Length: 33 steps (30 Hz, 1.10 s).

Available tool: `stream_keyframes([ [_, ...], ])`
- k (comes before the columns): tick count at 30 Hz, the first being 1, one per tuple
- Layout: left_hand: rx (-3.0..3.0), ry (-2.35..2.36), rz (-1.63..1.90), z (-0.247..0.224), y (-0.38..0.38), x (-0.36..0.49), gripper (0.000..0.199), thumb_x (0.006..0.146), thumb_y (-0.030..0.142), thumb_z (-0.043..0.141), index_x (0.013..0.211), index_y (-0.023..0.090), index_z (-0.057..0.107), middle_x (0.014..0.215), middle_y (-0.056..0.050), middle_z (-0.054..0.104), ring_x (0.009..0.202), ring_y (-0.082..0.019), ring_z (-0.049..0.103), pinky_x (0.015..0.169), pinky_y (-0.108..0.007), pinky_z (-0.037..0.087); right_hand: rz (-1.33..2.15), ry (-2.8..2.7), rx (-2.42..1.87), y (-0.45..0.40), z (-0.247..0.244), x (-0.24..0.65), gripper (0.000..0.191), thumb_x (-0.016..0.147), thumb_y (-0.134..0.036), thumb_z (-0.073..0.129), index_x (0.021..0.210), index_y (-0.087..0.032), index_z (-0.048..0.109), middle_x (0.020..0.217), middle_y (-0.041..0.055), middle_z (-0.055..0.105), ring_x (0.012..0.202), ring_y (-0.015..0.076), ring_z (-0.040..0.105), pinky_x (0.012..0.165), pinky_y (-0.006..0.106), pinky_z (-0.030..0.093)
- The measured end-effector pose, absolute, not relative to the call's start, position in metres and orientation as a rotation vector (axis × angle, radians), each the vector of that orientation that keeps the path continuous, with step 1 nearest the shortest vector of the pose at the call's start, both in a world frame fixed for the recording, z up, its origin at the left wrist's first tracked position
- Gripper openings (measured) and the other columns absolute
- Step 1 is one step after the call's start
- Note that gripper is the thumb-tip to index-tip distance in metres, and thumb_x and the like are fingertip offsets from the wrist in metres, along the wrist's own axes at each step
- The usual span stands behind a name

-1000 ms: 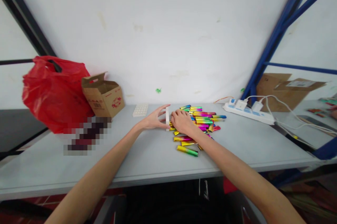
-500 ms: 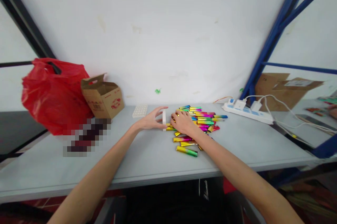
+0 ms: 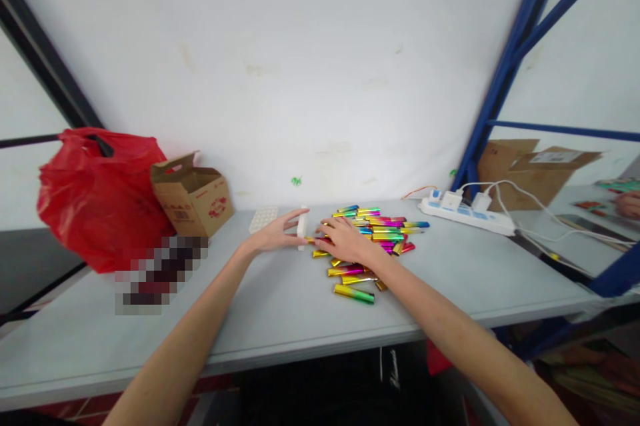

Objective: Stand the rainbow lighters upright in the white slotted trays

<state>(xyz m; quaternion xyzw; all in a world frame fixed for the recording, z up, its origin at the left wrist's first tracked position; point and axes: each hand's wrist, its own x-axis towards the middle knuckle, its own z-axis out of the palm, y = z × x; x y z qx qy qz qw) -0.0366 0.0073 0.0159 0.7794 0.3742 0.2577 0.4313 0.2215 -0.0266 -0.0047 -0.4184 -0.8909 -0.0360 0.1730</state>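
Note:
My left hand [image 3: 274,233] holds a narrow white piece [image 3: 303,229] upright between thumb and fingers; it looks like a tray seen edge-on. Close to its right, my right hand [image 3: 345,239] is curled over a pile of shiny metallic tubes [image 3: 387,237], lighter-like in shape, in gold, green, magenta and blue. A gold tube [image 3: 310,240] lies between my right fingertips and the white piece, its end against that piece. The fingers partly cover it. One yellow-green tube [image 3: 354,294] rests apart at the near side of the pile.
A white tray with rows of round cells [image 3: 263,219] lies behind my left hand. To the left stand an open cardboard box [image 3: 203,203] and a red plastic bag [image 3: 105,206]. A power strip [image 3: 470,216] with plugs and cables lies right. Another person's hand [image 3: 629,205] shows far right.
My right hand has shifted slightly left, closer to the white piece, with the gold tube at its fingertips. My left hand keeps its hold. The whole view has shifted slightly.

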Motion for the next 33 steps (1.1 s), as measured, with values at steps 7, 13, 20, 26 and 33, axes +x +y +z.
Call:
stream_keyframes([
  [7,2.061,0.959,0.656,0.019,0.009,-0.043,0.081,0.079,0.047,0.083,0.153,0.028,0.055,0.165,-0.009,0.052,0.145,-0.035,0.057,0.117,-0.051,0.051,-0.145,-2.598,-1.332,-0.029,-0.001,0.212,0.031,0.114,-0.032,0.045,0.116,-0.015,0.071,0.124,0.0147,0.071,0.120,0.0251,0.064,0.112,0.045,0.041],
  [13,2.338,1.243,0.758,0.006,0.026,-0.053,0.067,0.089,0.042,0.065,0.152,0.020,0.057,0.154,-0.011,0.062,0.137,-0.033,0.061,0.116,-0.048,0.051,-0.110,-2.597,-1.244,-0.026,0.007,0.227,0.027,0.113,-0.030,0.050,0.112,-0.015,0.072,0.119,0.0129,0.072,0.116,0.0230,0.064,0.107,0.037,0.044],
  [20,2.629,1.582,0.789,-0.010,0.032,-0.044,0.047,0.099,0.041,0.055,0.137,0.017,0.068,0.146,-0.016,0.061,0.137,-0.033,0.058,0.123,-0.049,0.043,-0.150,-2.426,-1.332,-0.016,0.008,0.237,0.031,0.113,-0.029,0.046,0.118,-0.013,0.073,0.121,0.0143,0.072,0.118,0.0243,0.064,0.110,0.039,0.043],
  [26,2.703,1.542,0.592,-0.015,0.028,-0.044,0.051,0.099,0.053,0.056,0.129,0.017,0.075,0.126,-0.017,0.072,0.123,-0.036,0.066,0.113,-0.049,0.050,-0.160,-2.272,-1.469,0.002,0.003,0.264,0.037,0.114,-0.034,0.042,0.136,-0.017,0.066,0.143,0.0153,0.065,0.136,0.0265,0.057,0.120,0.047,0.038],
  [33,2.732,1.496,0.518,-0.014,0.067,-0.022,0.043,0.102,0.035,0.047,0.130,0.017,0.074,0.136,-0.015,0.070,0.123,-0.030,0.068,0.113,-0.043,0.050,0.073,-2.302,-1.756,0.022,-0.004,0.299,0.048,0.114,-0.037,0.034,0.156,-0.023,0.055,0.168,0.0152,0.048,0.155,0.0315,0.043,0.123,0.065,0.033],
])
